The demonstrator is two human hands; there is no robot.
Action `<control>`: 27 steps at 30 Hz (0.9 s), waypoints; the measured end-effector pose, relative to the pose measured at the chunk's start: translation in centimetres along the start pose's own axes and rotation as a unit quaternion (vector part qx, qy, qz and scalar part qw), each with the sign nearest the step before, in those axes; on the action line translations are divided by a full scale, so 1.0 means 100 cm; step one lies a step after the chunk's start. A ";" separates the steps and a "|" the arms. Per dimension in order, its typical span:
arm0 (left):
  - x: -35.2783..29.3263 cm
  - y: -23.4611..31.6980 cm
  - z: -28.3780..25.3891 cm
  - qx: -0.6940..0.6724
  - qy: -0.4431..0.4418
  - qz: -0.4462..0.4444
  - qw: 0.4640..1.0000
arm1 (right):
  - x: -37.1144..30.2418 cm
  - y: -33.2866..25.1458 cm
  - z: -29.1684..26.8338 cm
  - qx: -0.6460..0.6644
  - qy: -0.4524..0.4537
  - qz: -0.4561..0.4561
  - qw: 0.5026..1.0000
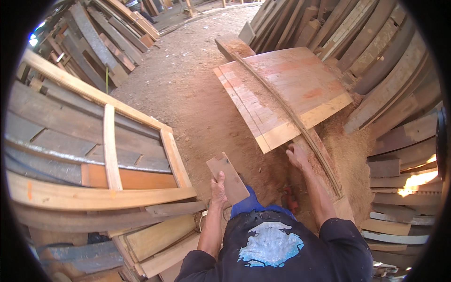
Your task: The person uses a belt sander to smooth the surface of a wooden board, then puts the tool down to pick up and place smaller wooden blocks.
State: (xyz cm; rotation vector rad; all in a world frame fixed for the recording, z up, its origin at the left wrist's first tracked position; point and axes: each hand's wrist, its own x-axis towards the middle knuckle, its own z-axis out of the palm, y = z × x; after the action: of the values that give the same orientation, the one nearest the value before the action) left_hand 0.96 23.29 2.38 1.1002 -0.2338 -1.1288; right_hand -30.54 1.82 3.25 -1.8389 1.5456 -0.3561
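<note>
My left hand (218, 188) grips a short flat brown board (228, 177) by its lower left edge and holds it up in front of me. My right hand (297, 156) rests on the near end of a long, thin, curved wooden strip (282, 101). The strip runs from my hand up across a large reddish wooden panel (286, 89) that lies tilted on the ground. Whether the right fingers close around the strip cannot be made out.
A heap of sawdust (345, 145) lies at the right of the panel. Stacked planks (376, 51) rise at the right and back. A pale wooden frame (110, 145) over grey boards stands at the left. A red tool (290, 198) sits by my knee on sandy ground (188, 89).
</note>
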 end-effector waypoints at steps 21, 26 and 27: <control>0.269 -0.075 0.119 0.179 0.015 -0.041 0.983 | 0.301 -0.034 0.014 -0.243 0.143 0.178 0.943; 0.377 -0.024 0.130 0.174 0.089 -0.075 0.978 | 0.306 -0.034 0.016 -0.246 0.141 0.171 0.944; 0.407 -0.013 0.130 0.180 0.114 -0.085 0.973 | 0.307 -0.034 0.017 -0.248 0.141 0.171 0.943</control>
State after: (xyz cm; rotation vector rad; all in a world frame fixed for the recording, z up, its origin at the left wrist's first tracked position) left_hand 10.65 -17.39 -6.70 1.5857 -0.1675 -1.1240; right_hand -19.25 -26.37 -2.52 -1.8827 2.2786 -0.0644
